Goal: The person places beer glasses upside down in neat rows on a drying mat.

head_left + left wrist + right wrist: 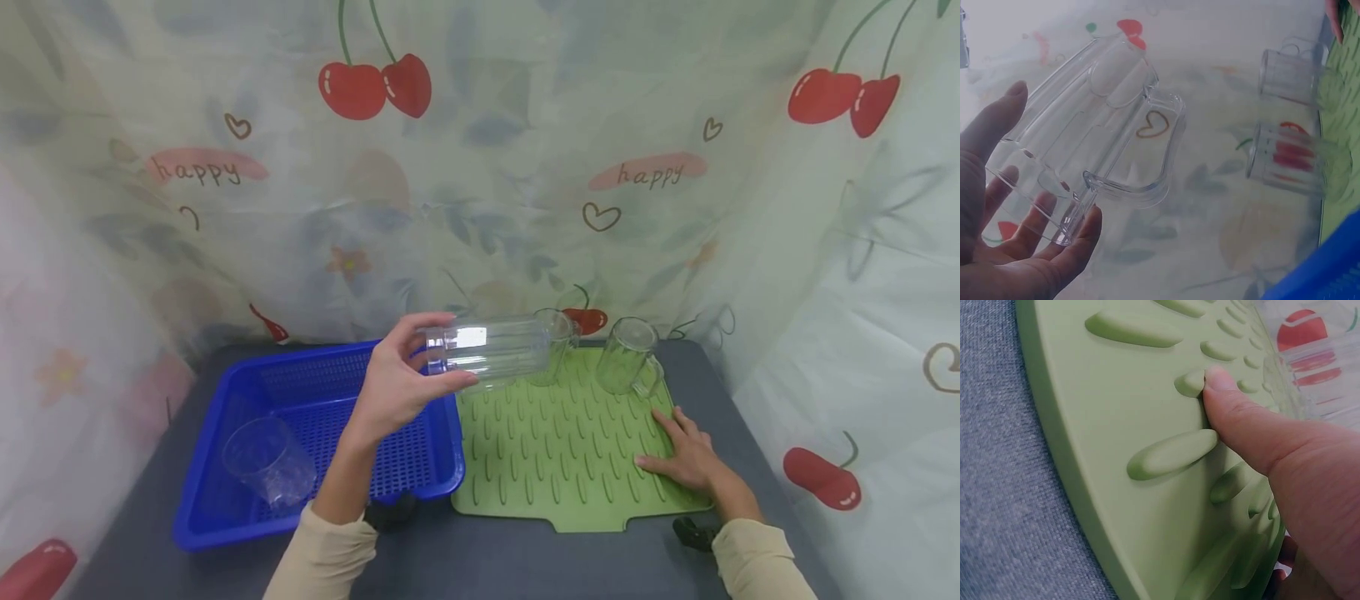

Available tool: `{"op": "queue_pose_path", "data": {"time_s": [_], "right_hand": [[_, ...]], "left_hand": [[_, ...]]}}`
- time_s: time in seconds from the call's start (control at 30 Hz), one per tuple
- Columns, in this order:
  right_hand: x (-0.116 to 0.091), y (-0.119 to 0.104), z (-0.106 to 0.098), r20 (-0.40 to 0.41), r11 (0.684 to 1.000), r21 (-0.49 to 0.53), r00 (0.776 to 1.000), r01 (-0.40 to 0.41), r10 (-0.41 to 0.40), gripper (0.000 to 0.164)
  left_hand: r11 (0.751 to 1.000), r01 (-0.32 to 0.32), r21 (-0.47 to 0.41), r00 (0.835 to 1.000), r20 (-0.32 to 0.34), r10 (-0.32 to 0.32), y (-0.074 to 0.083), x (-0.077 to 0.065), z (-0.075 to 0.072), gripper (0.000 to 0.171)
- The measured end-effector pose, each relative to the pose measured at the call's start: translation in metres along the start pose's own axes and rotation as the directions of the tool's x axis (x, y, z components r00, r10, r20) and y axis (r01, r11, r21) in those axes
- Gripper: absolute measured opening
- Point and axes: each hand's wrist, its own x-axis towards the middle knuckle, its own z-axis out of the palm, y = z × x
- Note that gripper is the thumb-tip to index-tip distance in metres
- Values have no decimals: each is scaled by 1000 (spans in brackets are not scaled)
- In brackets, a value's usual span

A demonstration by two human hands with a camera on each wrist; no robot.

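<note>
My left hand holds a clear mug sideways in the air, thumb on one side and fingers on the other at one end. In the left wrist view, the mug's handle points away from the palm. My right hand rests on the right side of a green drying mat studded with raised ridges. The right wrist view shows its thumb lying against those ridges. Two more clear mugs stand at the mat's back: one at the right, another partly hidden behind the held mug.
Left of the mat sits a blue perforated basket, with a clear glass vessel tilted inside it. Both basket and mat lie on a dark grey tabletop. A printed curtain hangs behind the table and along both sides.
</note>
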Motion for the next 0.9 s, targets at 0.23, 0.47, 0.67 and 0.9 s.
{"op": "queue_pose_path", "data": {"time_s": [0.23, 0.47, 0.67, 0.9], "right_hand": [[1, 0, -1, 3, 1000, -11, 1000, 4, -4, 103], [2, 0, -2, 4, 1000, -12, 1000, -3, 3, 104], [3, 1, 0, 4, 1000, -20, 1000, -11, 11, 105], [4, 1, 0, 12, 1000, -20, 1000, -23, 23, 105]], "left_hand": [[999, -33, -39, 999, 38, 35, -4, 6, 24, 70], [1000, 1, -18, 999, 51, 0, -15, 8, 45, 68], [1000, 6, -17, 998, 66, -5, -21, 9, 64, 68], [1000, 7, -5, 995, 103, -6, -32, 12, 87, 67]]}}
